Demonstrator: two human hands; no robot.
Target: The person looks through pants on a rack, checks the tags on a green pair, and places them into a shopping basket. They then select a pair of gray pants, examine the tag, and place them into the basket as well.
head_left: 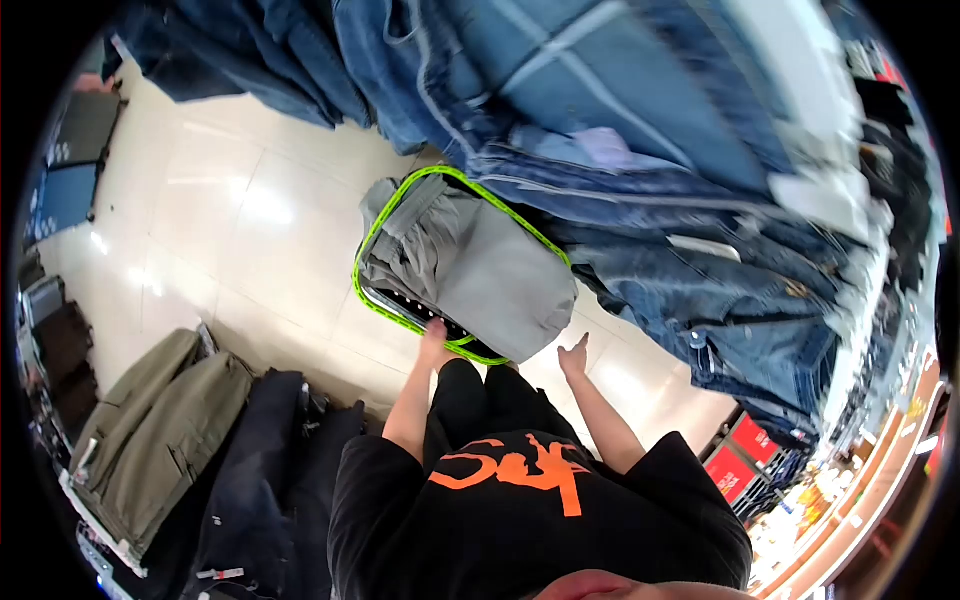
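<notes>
A basket with a bright green rim (pixel 388 315) holds folded grey clothing (pixel 505 278) in front of my body. My left hand (pixel 435 335) is at the near left edge of the basket, beside the green rim; its fingers are too small and blurred to read. Off the basket's near right corner, my right hand (pixel 574 357) is held over the floor with a finger stretched out and nothing in it. Blue jeans (pixel 640 200) hang just beyond the basket and to its right.
Dark jeans (pixel 255 70) hang at the upper left. Olive trousers (pixel 165 430) and dark trousers (pixel 245 480) hang at the lower left. Red signs (pixel 730 474) stand at the lower right. Pale tiled floor (pixel 220 240) shows left of the basket.
</notes>
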